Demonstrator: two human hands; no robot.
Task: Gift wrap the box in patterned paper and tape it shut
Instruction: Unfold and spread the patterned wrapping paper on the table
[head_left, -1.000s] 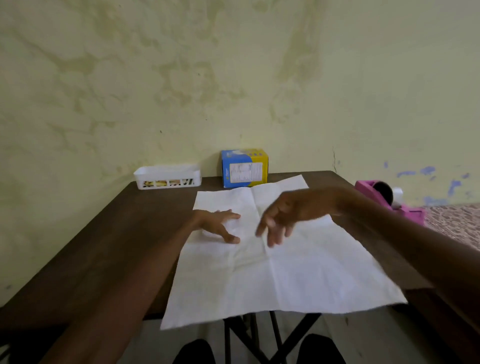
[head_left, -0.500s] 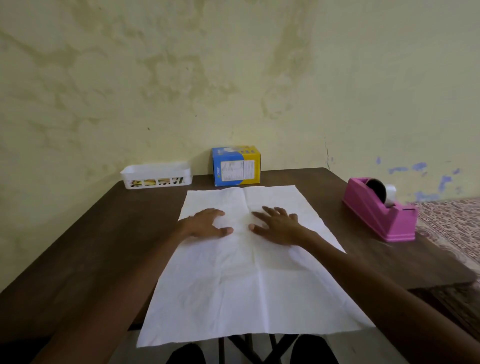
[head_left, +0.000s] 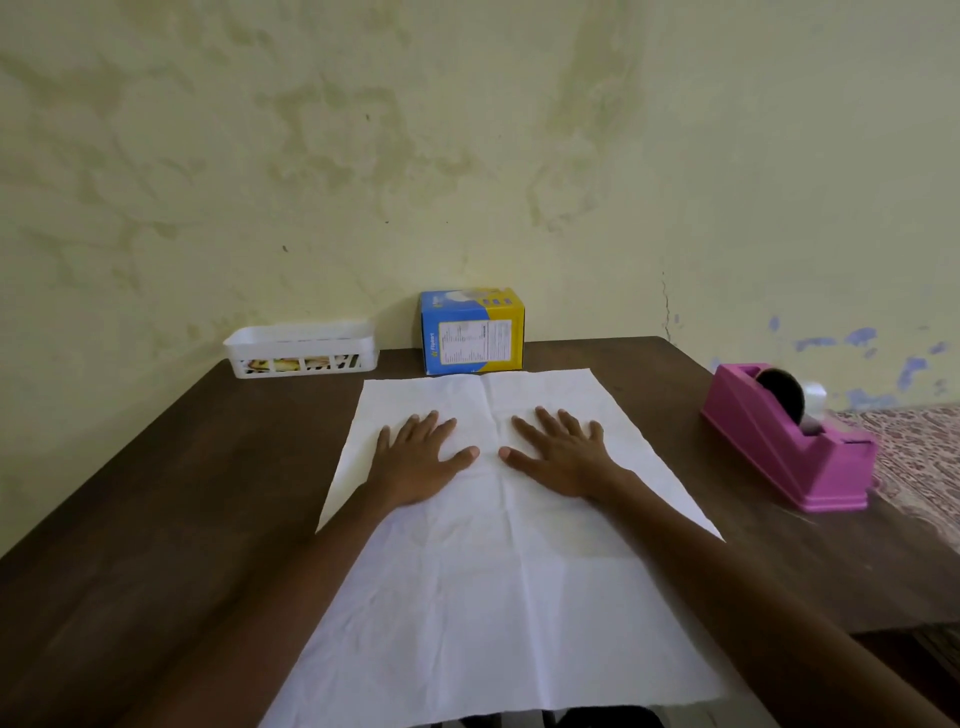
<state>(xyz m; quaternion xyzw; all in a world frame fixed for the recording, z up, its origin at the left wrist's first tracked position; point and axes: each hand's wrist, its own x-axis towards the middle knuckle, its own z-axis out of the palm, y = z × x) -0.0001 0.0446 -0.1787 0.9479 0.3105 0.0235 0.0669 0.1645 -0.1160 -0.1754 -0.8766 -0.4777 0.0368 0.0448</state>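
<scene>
Our left hand (head_left: 418, 460) and right hand (head_left: 563, 457) lie flat, fingers spread, holding nothing, on creased white paper (head_left: 493, 597). A blue-yellow cardboard box (head_left: 471, 332) sits just above it. A pink plastic tape holder (head_left: 789, 441) stands at the right.

box (head_left: 471, 332) behind paper (head_left: 488, 571); basket (head_left: 301, 349) left, dispenser (head_left: 789, 441) right.

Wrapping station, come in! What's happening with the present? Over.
Left hand and right hand flat on paper. Box unwrapped, behind paper. Tape dispenser off right, clear.
</scene>
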